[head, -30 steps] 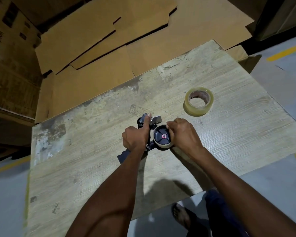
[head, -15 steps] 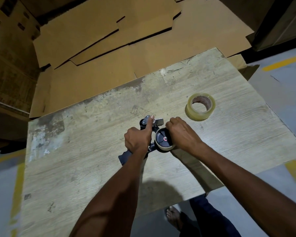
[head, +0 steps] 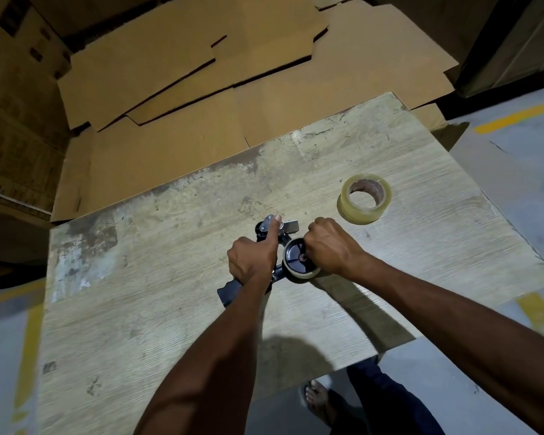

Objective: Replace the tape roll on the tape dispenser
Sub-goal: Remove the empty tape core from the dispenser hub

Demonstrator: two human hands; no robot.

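Mid-table (head: 390, 277), left hand (head: 253, 257) grips the tape dispenser (head: 275, 246); right hand (head: 330, 246) closes on its worn roll (head: 300, 268). Full tape roll (head: 364, 197) lies near the right edge, bare wood between.

On the worktop (head: 170, 277), the left hand (head: 253, 260) grips the tape dispenser (head: 275, 246), thumb along its top. The right hand (head: 332, 246) clasps the nearly spent roll (head: 299, 262) mounted on it. A full tape roll (head: 364, 198) lies nearby.
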